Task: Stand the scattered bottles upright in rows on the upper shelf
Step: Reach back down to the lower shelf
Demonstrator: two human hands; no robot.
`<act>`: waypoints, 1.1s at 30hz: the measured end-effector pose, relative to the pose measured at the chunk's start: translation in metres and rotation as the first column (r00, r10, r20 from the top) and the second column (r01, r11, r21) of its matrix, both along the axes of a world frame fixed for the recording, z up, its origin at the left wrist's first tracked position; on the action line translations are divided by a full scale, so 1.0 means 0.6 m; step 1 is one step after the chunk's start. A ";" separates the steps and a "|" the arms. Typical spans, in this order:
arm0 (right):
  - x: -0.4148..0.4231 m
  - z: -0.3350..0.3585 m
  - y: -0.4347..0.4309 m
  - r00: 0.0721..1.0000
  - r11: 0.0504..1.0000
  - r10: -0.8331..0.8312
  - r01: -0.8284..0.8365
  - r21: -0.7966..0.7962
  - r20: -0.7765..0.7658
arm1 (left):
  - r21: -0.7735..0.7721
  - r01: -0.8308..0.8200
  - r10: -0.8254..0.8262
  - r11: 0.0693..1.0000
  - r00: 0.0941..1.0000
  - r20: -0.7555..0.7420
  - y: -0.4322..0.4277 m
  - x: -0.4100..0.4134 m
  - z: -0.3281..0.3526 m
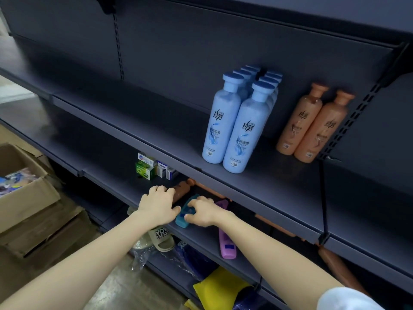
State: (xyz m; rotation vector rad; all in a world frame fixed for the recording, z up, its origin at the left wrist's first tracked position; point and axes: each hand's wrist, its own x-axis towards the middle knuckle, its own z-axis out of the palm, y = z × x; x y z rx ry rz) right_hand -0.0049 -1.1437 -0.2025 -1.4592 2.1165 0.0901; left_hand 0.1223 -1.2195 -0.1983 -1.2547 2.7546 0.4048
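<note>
Two hands on the lower shelf (116, 175): left hand (156, 202) curled round a lying brown bottle (182, 189), right hand (202, 212) gripping a teal bottle (185, 218). Beyond, at 1 o'clock on the upper shelf (156, 130), blue bottles (232, 121) upright in two rows.

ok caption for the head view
Left hand holds a lying brown bottle, right hand a teal bottle, on the lower shelf; blue bottles and orange bottles stand upright above.

Pale-blue bottles (232, 121); orange bottles (312, 126); teal bottle (185, 217); purple bottle (227, 245).
</note>
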 end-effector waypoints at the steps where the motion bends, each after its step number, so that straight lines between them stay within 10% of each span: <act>1: -0.001 0.000 -0.003 1.000 1.000 -0.003 0.003 0.001 0.005 | 0.000 0.001 -0.001 1.000 1.000 0.000 -0.003 -0.002 0.000; 33: 0.057 -0.083 -0.188 0.968 0.966 -0.225 0.207 0.156 0.109 | 0.147 0.172 -0.180 0.974 0.983 0.044 -0.226 0.032 -0.077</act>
